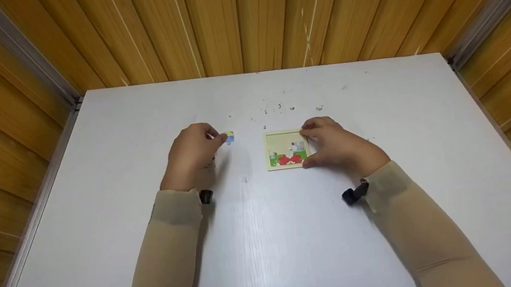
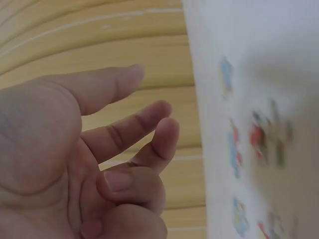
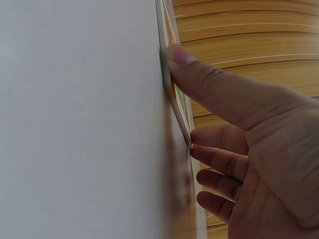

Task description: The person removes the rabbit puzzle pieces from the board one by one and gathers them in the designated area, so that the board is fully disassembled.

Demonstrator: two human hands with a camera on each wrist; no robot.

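Note:
My left hand [image 1: 190, 151] hovers over the table left of centre, its thumb and forefinger apart with nothing between them in the left wrist view. By its fingertips in the head view is a small blue and yellow jigsaw piece [image 1: 230, 137]. Several loose jigsaw pieces [image 2: 234, 152], blurred, lie on the table in the left wrist view; the hand mostly hides them from the head camera. My right hand [image 1: 333, 141] grips the right side of a square puzzle tray [image 1: 267, 152], thumb at the near corner and fingers at the far one. Red and green fitted pieces [image 1: 290, 159] fill its lower part.
Both hands work above a white table [image 1: 257, 240] with small dark marks [image 1: 280, 106] toward its back. Wood-slat walls [image 1: 240, 18] border the back and sides. Black wrist cameras [image 1: 352, 196] hang at the sleeves.

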